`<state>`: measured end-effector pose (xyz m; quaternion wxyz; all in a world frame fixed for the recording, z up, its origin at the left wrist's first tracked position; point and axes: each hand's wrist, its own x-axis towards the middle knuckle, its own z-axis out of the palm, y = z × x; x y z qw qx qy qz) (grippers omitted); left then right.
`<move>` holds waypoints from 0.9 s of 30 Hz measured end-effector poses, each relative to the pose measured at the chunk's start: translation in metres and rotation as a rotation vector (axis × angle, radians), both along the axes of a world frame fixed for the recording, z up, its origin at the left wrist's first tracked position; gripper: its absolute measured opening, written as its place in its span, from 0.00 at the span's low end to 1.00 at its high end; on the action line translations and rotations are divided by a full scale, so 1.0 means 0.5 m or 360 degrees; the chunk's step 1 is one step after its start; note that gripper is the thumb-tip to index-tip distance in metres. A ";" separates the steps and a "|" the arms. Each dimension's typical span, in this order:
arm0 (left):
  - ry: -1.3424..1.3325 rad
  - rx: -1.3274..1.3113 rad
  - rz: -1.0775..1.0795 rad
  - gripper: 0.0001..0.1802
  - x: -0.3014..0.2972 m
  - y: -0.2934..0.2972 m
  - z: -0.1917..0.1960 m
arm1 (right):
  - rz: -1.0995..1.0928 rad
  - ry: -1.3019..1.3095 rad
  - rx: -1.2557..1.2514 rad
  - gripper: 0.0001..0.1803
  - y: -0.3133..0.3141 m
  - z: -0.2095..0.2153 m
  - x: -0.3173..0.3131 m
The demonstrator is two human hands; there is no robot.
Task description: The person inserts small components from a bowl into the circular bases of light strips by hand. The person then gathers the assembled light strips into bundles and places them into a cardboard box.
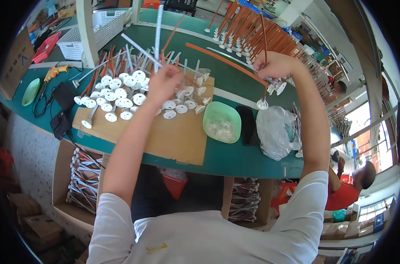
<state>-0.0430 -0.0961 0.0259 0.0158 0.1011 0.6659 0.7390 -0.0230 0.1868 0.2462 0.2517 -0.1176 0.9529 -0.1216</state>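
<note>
Orange stick [264,53] pinched upright in right hand [274,66]; left hand [165,83] over white discs [121,94].

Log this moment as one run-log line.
left hand: reaching into pile of white disc-footed sticks on cardboard sheet | right hand: holds orange stick upright on white disc base | green dish between

A thin orange stick [264,57] with a round white base stands upright beside the clear plastic bag [277,130].
</note>
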 end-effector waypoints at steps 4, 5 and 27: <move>-0.0180 0.0168 0.0015 0.12 -0.019 -0.011 0.027 | -0.0093 0.0024 -0.0155 0.04 0.074 0.018 0.013; -0.0158 0.0127 -0.0017 0.11 -0.019 -0.011 0.031 | -0.0124 0.0021 -0.0174 0.03 0.086 0.032 0.014; 0.0291 0.0562 -0.0054 0.17 0.214 0.009 0.084 | 0.0622 -0.0154 -0.0576 0.12 -0.334 -0.186 0.086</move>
